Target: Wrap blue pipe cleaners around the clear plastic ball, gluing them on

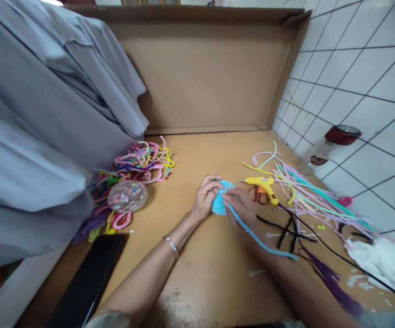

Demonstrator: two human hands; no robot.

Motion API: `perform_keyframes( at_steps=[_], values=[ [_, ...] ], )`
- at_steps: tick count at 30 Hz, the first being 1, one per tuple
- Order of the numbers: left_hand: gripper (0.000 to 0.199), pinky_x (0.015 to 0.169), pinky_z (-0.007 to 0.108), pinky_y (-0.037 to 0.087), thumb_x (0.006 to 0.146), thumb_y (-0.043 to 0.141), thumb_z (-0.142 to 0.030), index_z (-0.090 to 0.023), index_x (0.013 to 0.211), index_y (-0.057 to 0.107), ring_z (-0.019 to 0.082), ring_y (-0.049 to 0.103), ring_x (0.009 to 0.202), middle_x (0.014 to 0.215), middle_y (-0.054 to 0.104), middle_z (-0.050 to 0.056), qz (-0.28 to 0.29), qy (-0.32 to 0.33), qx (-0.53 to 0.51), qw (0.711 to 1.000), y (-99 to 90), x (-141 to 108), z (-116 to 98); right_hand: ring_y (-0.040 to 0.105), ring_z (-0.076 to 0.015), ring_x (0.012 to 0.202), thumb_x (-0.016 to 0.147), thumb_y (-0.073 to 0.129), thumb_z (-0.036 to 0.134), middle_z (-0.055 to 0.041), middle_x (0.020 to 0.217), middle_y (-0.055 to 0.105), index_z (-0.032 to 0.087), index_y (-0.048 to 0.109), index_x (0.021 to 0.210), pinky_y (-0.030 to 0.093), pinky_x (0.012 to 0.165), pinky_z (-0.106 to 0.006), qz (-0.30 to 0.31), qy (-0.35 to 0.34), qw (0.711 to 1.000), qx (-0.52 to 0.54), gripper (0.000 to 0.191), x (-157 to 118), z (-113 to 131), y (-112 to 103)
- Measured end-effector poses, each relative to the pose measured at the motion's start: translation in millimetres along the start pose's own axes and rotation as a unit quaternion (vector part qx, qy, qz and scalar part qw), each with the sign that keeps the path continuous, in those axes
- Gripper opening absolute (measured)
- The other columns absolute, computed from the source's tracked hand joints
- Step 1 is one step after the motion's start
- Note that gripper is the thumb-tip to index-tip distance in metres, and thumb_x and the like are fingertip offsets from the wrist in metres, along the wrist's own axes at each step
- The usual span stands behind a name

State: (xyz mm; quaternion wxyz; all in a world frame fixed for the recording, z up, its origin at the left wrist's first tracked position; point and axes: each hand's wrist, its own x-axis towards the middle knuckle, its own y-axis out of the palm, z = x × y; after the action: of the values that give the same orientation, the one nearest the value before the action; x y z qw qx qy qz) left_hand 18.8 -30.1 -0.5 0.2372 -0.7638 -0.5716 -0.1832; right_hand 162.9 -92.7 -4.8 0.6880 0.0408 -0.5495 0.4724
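A round light-blue coil of fuzzy pipe cleaner (219, 206) is held between both hands near the middle of the table. My left hand (205, 197) has its fingers closed on the coil's left and upper edge. On the right side, my right hand (241, 207) pinches at the coil where a loose blue strand (255, 238) comes off it. The strand runs down over my right wrist and forearm. Fingertips hide part of the coil's top. To the right of my right hand lies a yellow glue gun (264, 186), beside red-handled scissors (259, 196).
Colourful pipe cleaners (142, 159), a clear beaded ball (127, 196) and a black phone (90, 278) lie at left. At right are long pastel pipe cleaners (315, 193), black strands, a cable, a purple tassel (324, 269), white tissue (385, 262) and a red-lidded jar (343, 135).
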Motion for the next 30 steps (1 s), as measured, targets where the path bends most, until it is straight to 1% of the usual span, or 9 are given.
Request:
perform_keyframes(
  at_steps=[4, 6, 8, 12, 16, 20, 24, 28, 30],
  values=[
    [0.025, 0.099, 0.043, 0.042, 0.090, 0.047, -0.036, -0.020, 0.092, 0.066, 0.025, 0.053, 0.112, 0.117, 0.057, 0.010, 0.017, 0.018, 0.020, 0.999, -1.1, -1.4, 1.3, 0.060, -0.0231, 0.097, 0.091, 0.049, 0.021, -0.0078, 0.105, 0.062, 0.029, 0.065, 0.110, 0.050, 0.086, -0.041, -0.003, 0.003, 1.000, 0.029, 0.026, 1.3, 2.3, -2.9],
    [0.028, 0.100, 0.043, 0.041, 0.091, 0.046, -0.040, -0.020, 0.096, 0.065, 0.026, 0.052, 0.114, 0.119, 0.056, 0.011, 0.026, 0.032, 0.039, 0.998, -1.7, -2.0, 1.6, 0.060, -0.0227, 0.096, 0.090, 0.050, 0.020, -0.0075, 0.104, 0.062, 0.029, 0.066, 0.109, 0.049, 0.086, -0.040, -0.011, 0.003, 1.000, 0.022, 0.026, 2.0, 2.4, -3.2],
    [0.030, 0.101, 0.044, 0.041, 0.091, 0.046, -0.042, -0.020, 0.100, 0.064, 0.026, 0.051, 0.115, 0.120, 0.056, 0.011, 0.031, 0.052, 0.063, 0.996, -1.9, -2.7, 1.6, 0.061, -0.0214, 0.093, 0.090, 0.051, 0.021, -0.0064, 0.102, 0.063, 0.029, 0.067, 0.107, 0.050, 0.083, -0.039, -0.032, -0.001, 0.999, 0.014, 0.024, 2.6, 1.1, -2.4],
    [0.032, 0.099, 0.045, 0.041, 0.092, 0.044, -0.044, -0.020, 0.105, 0.061, 0.026, 0.052, 0.112, 0.116, 0.058, 0.011, 0.027, 0.085, 0.109, 0.990, -1.1, -3.5, 0.9, 0.061, -0.0187, 0.093, 0.088, 0.056, 0.017, -0.0051, 0.102, 0.063, 0.027, 0.066, 0.109, 0.051, 0.081, -0.035, -0.058, -0.037, 0.998, -0.001, 0.025, 3.9, -3.1, -0.3],
    [0.030, 0.096, 0.043, 0.043, 0.093, 0.044, -0.042, -0.020, 0.108, 0.058, 0.024, 0.054, 0.108, 0.113, 0.061, 0.010, 0.017, 0.106, 0.116, 0.987, 1.1, -3.6, 0.2, 0.061, -0.0178, 0.091, 0.086, 0.060, 0.014, -0.0044, 0.100, 0.063, 0.026, 0.066, 0.108, 0.051, 0.079, -0.032, -0.085, -0.066, 0.994, -0.018, 0.026, 4.9, -6.1, 1.4],
    [0.029, 0.094, 0.043, 0.045, 0.094, 0.043, -0.041, -0.020, 0.106, 0.058, 0.024, 0.055, 0.107, 0.113, 0.061, 0.011, 0.004, 0.106, 0.118, 0.987, 3.4, -4.8, 1.1, 0.062, -0.0185, 0.092, 0.086, 0.060, 0.015, -0.0043, 0.101, 0.064, 0.028, 0.066, 0.109, 0.052, 0.079, -0.034, -0.089, -0.061, 0.994, -0.023, 0.028, 3.3, -7.9, 3.0],
    [0.028, 0.096, 0.043, 0.045, 0.095, 0.043, -0.039, -0.019, 0.101, 0.061, 0.023, 0.055, 0.110, 0.115, 0.060, 0.011, 0.007, 0.105, 0.117, 0.988, 4.5, -6.3, 3.6, 0.063, -0.0195, 0.090, 0.087, 0.059, 0.016, -0.0061, 0.100, 0.066, 0.026, 0.069, 0.106, 0.052, 0.078, -0.035, -0.081, -0.045, 0.996, -0.012, 0.024, 3.0, -7.4, 3.6],
    [0.027, 0.096, 0.043, 0.046, 0.095, 0.045, -0.038, -0.018, 0.099, 0.063, 0.023, 0.055, 0.111, 0.114, 0.060, 0.011, 0.000, 0.110, 0.115, 0.987, 5.1, -7.1, 5.8, 0.064, -0.0193, 0.088, 0.087, 0.059, 0.018, -0.0048, 0.097, 0.067, 0.028, 0.070, 0.101, 0.052, 0.076, -0.035, -0.087, -0.034, 0.995, -0.023, 0.020, 4.7, -6.8, 3.6],
    [0.027, 0.096, 0.044, 0.046, 0.095, 0.045, -0.037, -0.018, 0.100, 0.063, 0.023, 0.055, 0.111, 0.116, 0.060, 0.012, -0.001, 0.111, 0.116, 0.987, 5.1, -7.2, 5.9, 0.064, -0.0196, 0.089, 0.086, 0.060, 0.020, -0.0043, 0.098, 0.068, 0.029, 0.070, 0.102, 0.052, 0.079, -0.036, -0.079, -0.017, 0.997, -0.016, 0.021, 4.9, -5.9, 1.9]
  ],
)
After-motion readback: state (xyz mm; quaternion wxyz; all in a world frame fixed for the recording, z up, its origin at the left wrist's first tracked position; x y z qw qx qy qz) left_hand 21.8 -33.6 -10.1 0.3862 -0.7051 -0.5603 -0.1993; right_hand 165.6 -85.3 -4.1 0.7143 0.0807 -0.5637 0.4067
